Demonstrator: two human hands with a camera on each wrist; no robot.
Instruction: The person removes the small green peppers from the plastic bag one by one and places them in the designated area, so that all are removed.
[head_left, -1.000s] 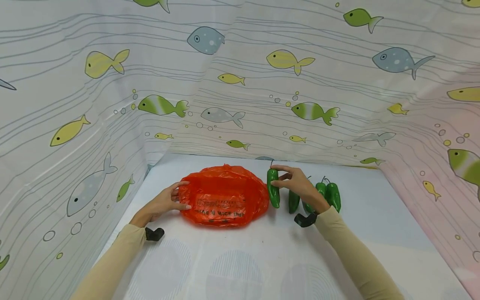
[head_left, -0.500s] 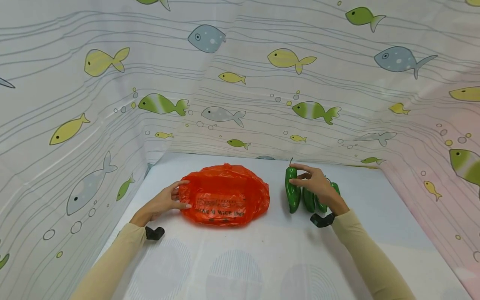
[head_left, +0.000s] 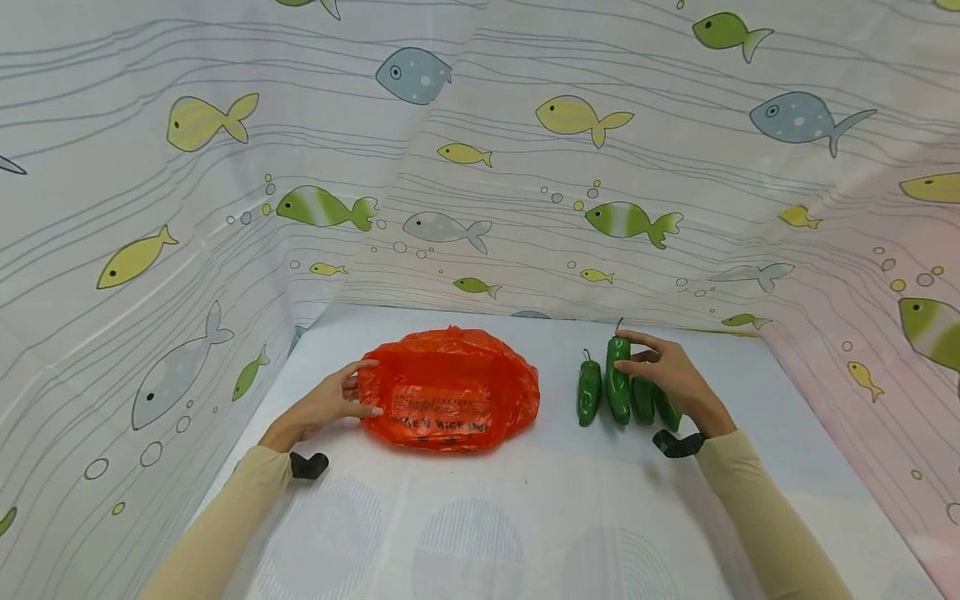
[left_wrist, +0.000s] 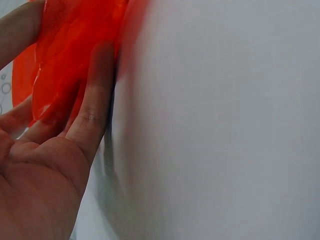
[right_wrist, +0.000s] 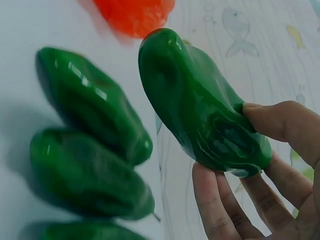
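Note:
In the head view, my left hand (head_left: 330,398) grips the left end of a red plastic bag (head_left: 450,392), which lies with its mouth wide. The left wrist view shows its fingers against the thin film of the bag (left_wrist: 70,50). Between thumb and fingers, my right hand (head_left: 667,375) holds a glossy green pepper (head_left: 618,383) by its stem end. Seen from the right wrist, that pepper (right_wrist: 195,100) is raised, its tip away from the palm. One pepper (head_left: 588,393) lies left of it, and two others, one pepper (head_left: 642,401) nearer, are partly covered by the right hand.
A white table (head_left: 480,517) with pale circle prints lies under everything. Fish-printed curtains (head_left: 480,192) rise behind and along both sides. Each wrist wears a black camera mount, one (head_left: 309,466) on the left and one (head_left: 677,443) on the right.
My right hand has moved to the right with the pepper, from beside the bag to among the other peppers. The left hand and the bag have stayed in place.

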